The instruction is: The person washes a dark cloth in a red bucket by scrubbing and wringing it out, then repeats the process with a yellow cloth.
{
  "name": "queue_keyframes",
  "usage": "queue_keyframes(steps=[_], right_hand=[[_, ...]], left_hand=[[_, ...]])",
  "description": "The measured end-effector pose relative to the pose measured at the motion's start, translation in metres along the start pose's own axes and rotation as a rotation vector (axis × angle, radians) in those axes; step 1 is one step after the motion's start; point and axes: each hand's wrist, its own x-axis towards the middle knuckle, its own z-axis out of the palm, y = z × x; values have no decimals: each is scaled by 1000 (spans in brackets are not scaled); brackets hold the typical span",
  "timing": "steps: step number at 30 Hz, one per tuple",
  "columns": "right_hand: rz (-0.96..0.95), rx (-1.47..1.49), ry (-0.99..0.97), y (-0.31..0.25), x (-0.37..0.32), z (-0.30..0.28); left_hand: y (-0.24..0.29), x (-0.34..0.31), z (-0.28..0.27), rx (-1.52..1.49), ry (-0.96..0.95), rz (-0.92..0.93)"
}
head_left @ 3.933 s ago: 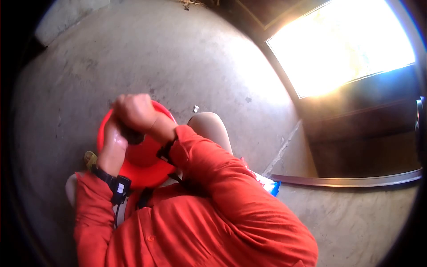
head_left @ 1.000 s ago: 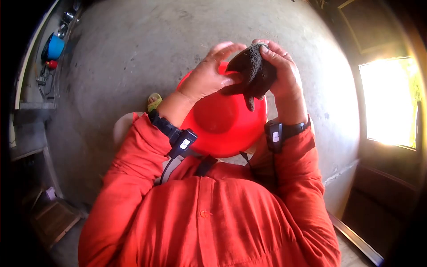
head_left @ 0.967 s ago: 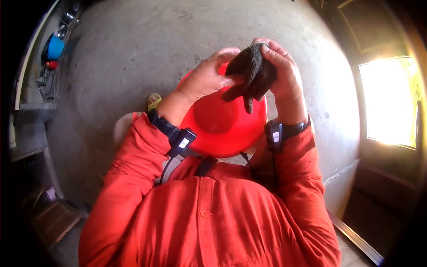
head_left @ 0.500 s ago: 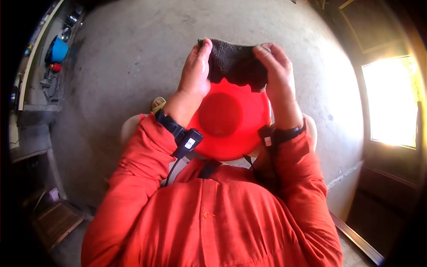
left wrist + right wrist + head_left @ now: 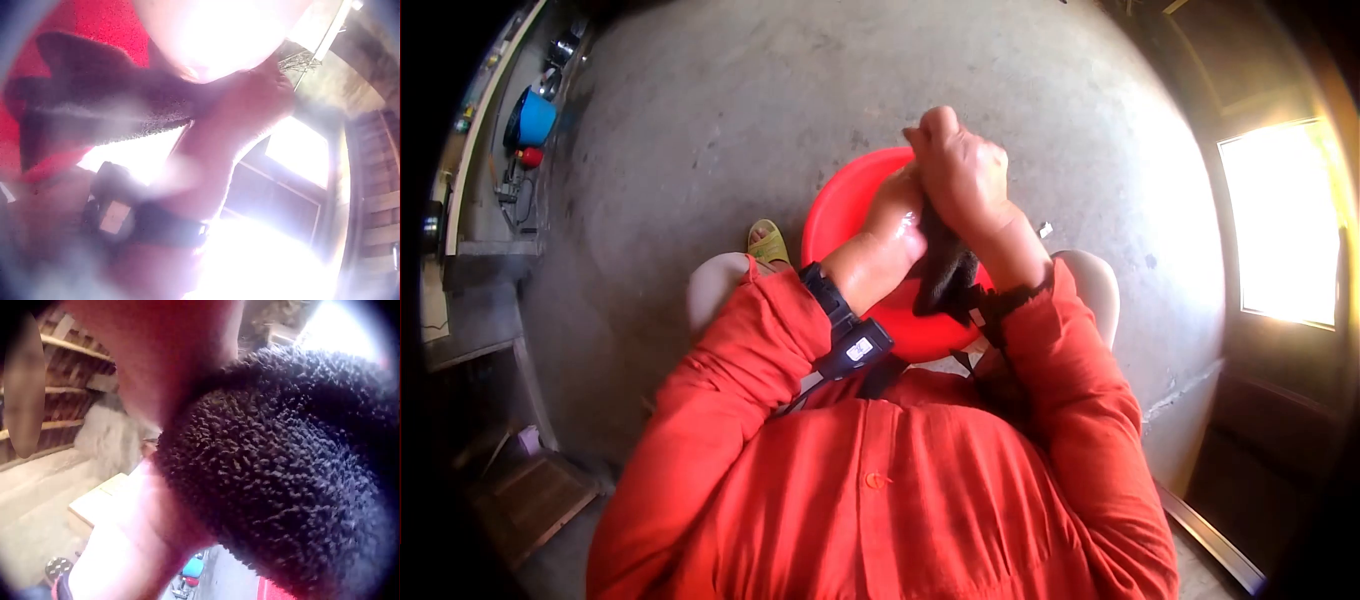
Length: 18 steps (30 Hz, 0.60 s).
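Note:
A dark brown terry cloth point(image 5: 946, 282) is bunched between both hands, its loose end hanging over a red plastic basin point(image 5: 828, 220). My left hand point(image 5: 888, 225) grips it from the left, wet and glistening at the thumb side. Above and against it, my right hand point(image 5: 966, 178) is curled into a fist round the cloth's upper part. Most of the gripped portion is hidden by the hands. In the left wrist view the cloth point(image 5: 94, 94) spreads out in pointed folds over the red basin. The right wrist view shows its looped pile point(image 5: 275, 469) close up.
The basin stands between the person's knees on a concrete floor point(image 5: 730, 110). A sandalled foot point(image 5: 768, 242) is beside it at left. A counter with a blue bowl point(image 5: 535, 118) runs along the left edge, and a door with a bright pane point(image 5: 1280, 220) is at right.
Half a second ago the cloth was stretched flat between the two hands. It is now gathered, and the hands have come together and lower, right over left.

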Motion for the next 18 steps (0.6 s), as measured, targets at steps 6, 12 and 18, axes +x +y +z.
queue_keyframes(steps=[6, 12, 18], right_hand=[[-266, 125, -49, -30, -15, 1], [400, 595, -214, 49, -4, 23], [542, 1173, -447, 28, -1, -17]], left_hand=[[-13, 27, -64, 510, -155, 127], [25, 10, -1, 137, 78, -94], [60, 11, -16, 104, -79, 15]])
